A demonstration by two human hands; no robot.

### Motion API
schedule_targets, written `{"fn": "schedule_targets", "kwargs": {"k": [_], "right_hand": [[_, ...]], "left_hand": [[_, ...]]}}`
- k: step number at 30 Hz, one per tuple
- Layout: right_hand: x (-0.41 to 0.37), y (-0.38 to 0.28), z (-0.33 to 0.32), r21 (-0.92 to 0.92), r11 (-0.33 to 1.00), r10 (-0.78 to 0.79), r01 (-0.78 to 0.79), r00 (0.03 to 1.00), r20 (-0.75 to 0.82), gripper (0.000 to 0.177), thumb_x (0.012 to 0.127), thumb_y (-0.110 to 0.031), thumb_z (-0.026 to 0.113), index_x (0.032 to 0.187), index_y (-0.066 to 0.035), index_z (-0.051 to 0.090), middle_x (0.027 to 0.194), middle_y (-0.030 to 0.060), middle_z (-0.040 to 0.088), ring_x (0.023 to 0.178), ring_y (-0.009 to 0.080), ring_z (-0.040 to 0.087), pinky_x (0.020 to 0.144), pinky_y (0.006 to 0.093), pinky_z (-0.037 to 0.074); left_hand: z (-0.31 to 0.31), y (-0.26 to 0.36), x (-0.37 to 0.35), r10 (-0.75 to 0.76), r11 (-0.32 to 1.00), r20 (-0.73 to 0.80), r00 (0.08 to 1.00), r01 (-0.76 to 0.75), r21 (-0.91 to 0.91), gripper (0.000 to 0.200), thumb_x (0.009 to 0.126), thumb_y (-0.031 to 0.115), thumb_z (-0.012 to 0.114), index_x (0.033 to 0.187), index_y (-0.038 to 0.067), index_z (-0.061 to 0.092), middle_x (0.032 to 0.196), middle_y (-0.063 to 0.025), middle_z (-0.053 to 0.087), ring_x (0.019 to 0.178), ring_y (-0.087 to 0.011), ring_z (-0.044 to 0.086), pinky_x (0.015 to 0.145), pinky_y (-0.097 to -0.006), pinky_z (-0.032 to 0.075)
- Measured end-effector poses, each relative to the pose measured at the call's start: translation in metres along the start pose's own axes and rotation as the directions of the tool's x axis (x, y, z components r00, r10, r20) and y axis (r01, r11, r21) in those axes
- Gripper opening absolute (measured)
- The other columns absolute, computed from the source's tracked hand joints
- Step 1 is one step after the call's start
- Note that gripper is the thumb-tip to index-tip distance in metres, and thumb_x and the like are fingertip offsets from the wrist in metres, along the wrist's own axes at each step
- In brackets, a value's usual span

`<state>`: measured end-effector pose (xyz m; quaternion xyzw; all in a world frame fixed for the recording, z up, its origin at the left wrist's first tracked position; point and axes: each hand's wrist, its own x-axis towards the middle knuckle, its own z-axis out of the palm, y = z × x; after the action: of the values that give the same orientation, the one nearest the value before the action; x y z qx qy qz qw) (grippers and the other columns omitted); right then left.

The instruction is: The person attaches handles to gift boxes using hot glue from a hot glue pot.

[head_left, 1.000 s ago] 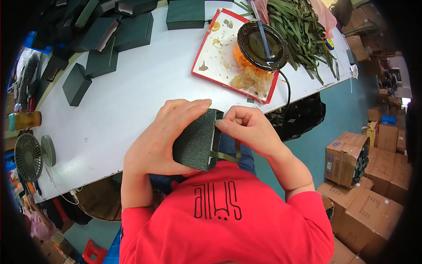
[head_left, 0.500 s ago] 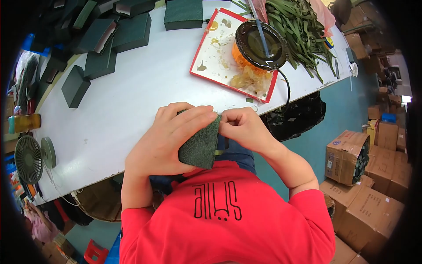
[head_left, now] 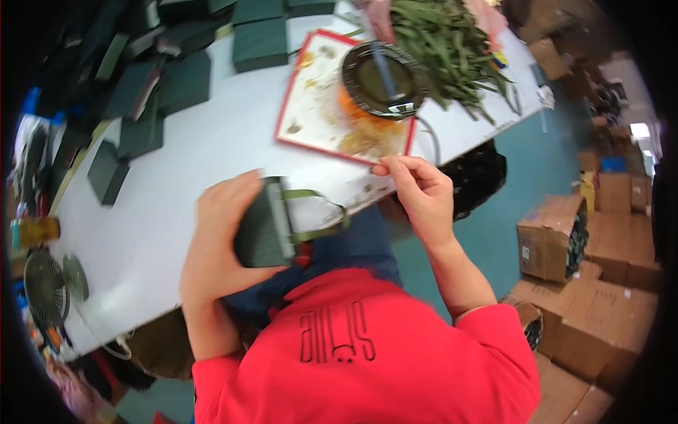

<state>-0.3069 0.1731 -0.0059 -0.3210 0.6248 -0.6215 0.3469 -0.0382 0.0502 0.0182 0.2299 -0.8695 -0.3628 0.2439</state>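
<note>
My left hand (head_left: pixel 215 240) is wrapped round a small dark green box (head_left: pixel 260 230) above the table's front edge. A green ribbon (head_left: pixel 305 193) loops out from the box's right side. My right hand (head_left: pixel 422 191) is apart from the box, thumb and forefinger pinched together at the near edge of a red-rimmed white tray (head_left: pixel 288 106). What the pinch holds, if anything, is too small to make out. On the tray stands a black-rimmed round pot (head_left: pixel 353 78) with dark liquid and a stick (head_left: pixel 385 71) in it. Amber residue (head_left: pixel 367 141) lies beside the pot.
Several dark green boxes (head_left: pixel 260 46) are piled at the back left. A heap of green ribbons (head_left: pixel 438 53) lies at the back right. A small fan (head_left: pixel 46 286) stands at the left. Cardboard cartons (head_left: pixel 593 332) are stacked on the floor at the right.
My right hand has left the box and moved right to the tray's edge. My left hand has shifted left with the box, whose ribbon loop now shows. The view has turned slightly.
</note>
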Motion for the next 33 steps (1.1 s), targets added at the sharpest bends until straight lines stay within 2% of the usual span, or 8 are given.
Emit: {"fn": "schedule_targets", "kwargs": {"k": [3, 9, 14, 20, 23, 27, 31, 33], "right_hand": [[0.015, -0.001, -0.036, -0.171, 0.985, 0.0, -0.033, 0.981, -0.192, 0.018, 0.091, -0.009, 0.069, 0.104, 0.004, 0.069, 0.092, 0.0059, 0.071, 0.081, 0.0056, 0.063, 0.071, 0.0187, 0.048], [0.056, 0.01, -0.101, -0.233, 0.972, -0.095, -0.01, 0.895, -0.437, 0.016, 0.091, -0.014, 0.07, 0.095, 0.001, 0.069, 0.087, 0.0053, 0.07, 0.076, 0.0052, 0.06, 0.07, 0.0197, 0.047], [0.085, 0.022, -0.116, -0.439, 0.895, -0.261, 0.075, 0.887, -0.381, 0.024, 0.091, -0.02, 0.069, 0.1, 0.002, 0.071, 0.081, 0.0009, 0.068, 0.066, 0.0047, 0.053, 0.062, 0.0222, 0.044], [0.116, 0.028, -0.109, -0.776, 0.629, -0.364, 0.044, 0.899, -0.244, 0.025, 0.084, -0.022, 0.072, 0.096, 0.0, 0.071, 0.084, 0.0111, 0.066, 0.072, 0.0218, 0.062, 0.067, 0.0327, 0.048], [0.12, 0.026, -0.104, -0.815, 0.576, -0.376, 0.056, 0.904, -0.203, 0.026, 0.082, -0.024, 0.073, 0.092, 0.0, 0.07, 0.086, 0.0133, 0.065, 0.075, 0.0275, 0.063, 0.07, 0.0369, 0.049], [0.117, 0.022, -0.105, -0.722, 0.686, -0.363, 0.085, 0.901, -0.239, 0.021, 0.081, -0.019, 0.074, 0.088, 0.0, 0.069, 0.095, 0.0114, 0.065, 0.068, 0.018, 0.059, 0.066, 0.0318, 0.048], [0.101, 0.009, -0.098, -0.627, 0.72, -0.523, 0.297, 0.827, -0.208, 0.011, 0.079, -0.007, 0.072, 0.077, 0.0, 0.064, 0.118, 0.0106, 0.061, 0.062, 0.0089, 0.051, 0.061, 0.0261, 0.044], [0.08, -0.018, -0.092, -0.719, 0.56, -0.64, 0.411, 0.766, -0.061, 0.014, 0.076, 0.001, 0.066, 0.069, 0.0, 0.054, 0.131, 0.0132, 0.056, 0.059, 0.009, 0.049, 0.059, 0.0251, 0.043]], "left_hand": [[-0.009, -0.003, -0.008, -0.136, 0.927, -0.171, 0.976, 0.186, 0.325, 0.088, 0.057, 0.016, 0.083, 0.138, 0.007, 0.049, 0.14, -0.0171, 0.048, 0.128, -0.0368, 0.045, 0.107, -0.0446, 0.034], [-0.033, -0.02, -0.031, -0.399, 0.719, -0.34, 0.852, 0.521, 0.461, 0.084, 0.067, 0.022, 0.078, 0.144, 0.013, 0.045, 0.135, -0.015, 0.046, 0.126, -0.0363, 0.044, 0.107, -0.0443, 0.036], [-0.043, -0.03, -0.046, -0.528, 0.755, -0.419, 0.739, 0.634, 0.167, 0.04, 0.098, 0.026, 0.056, 0.131, 0.005, 0.055, 0.104, -0.0096, 0.056, 0.091, -0.02, 0.053, 0.084, -0.0299, 0.043], [-0.059, -0.058, -0.067, -0.703, 0.65, -0.4, 0.588, 0.759, -0.027, 0.019, 0.095, 0.018, 0.062, 0.096, -0.001, 0.062, 0.116, -0.0097, 0.057, 0.102, -0.0193, 0.053, 0.09, -0.0304, 0.042], [-0.059, -0.053, -0.067, -0.254, 0.924, -0.591, 0.765, 0.373, 0.086, 0.021, 0.088, 0.008, 0.068, 0.076, 0.002, 0.052, 0.126, -0.0137, 0.056, 0.119, -0.0239, 0.049, 0.102, -0.0373, 0.037], [-0.059, -0.018, -0.041, 0.059, 0.84, -0.508, 0.859, 0.232, 0.49, 0.032, 0.08, 0.001, 0.07, 0.067, 0.004, 0.041, 0.147, -0.019, 0.044, 0.139, -0.0378, 0.036, 0.113, -0.0451, 0.023], [-0.047, -0.007, -0.029, -0.183, 0.886, -0.179, 0.967, 0.241, 0.396, 0.028, 0.068, 0.0, 0.076, 0.077, 0.003, 0.05, 0.152, -0.019, 0.037, 0.142, -0.0424, 0.03, 0.114, -0.0501, 0.024], [-0.036, 0.002, -0.021, -0.25, 0.818, -0.083, 0.965, 0.256, 0.516, 0.038, 0.063, 0.004, 0.08, 0.093, 0.005, 0.057, 0.152, -0.0185, 0.037, 0.14, -0.0423, 0.032, 0.112, -0.0501, 0.027]]}}
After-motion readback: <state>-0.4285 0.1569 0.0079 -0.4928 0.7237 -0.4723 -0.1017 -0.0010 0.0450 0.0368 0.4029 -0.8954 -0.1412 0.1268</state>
